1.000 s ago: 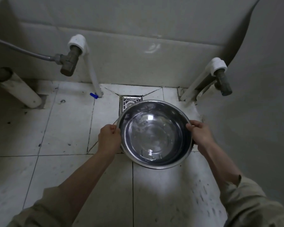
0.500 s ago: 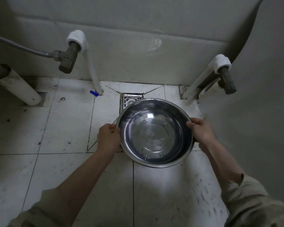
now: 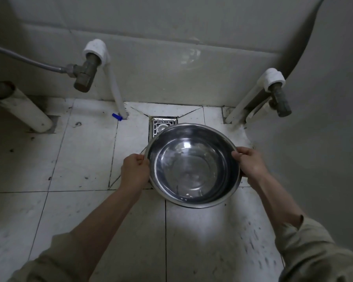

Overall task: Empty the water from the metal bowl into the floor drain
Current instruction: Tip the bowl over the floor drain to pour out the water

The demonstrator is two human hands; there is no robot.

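A shiny metal bowl (image 3: 193, 165) with clear water in its bottom is held level above the white tiled floor. My left hand (image 3: 134, 171) grips its left rim and my right hand (image 3: 250, 165) grips its right rim. The square metal floor drain (image 3: 161, 127) lies by the back wall. The bowl's far edge covers the drain's near and right part.
A white pipe with a brass valve (image 3: 86, 72) and grey hose stands at the back left. Another valve (image 3: 278, 98) on white pipes is at the back right. A thick white pipe (image 3: 27, 110) slants at far left. A large pale curved surface (image 3: 314, 139) fills the right.
The bowl and both hands have stayed in nearly the same place over the drain. The view has shifted slightly, so the pipes and wall sit a little differently in the picture.
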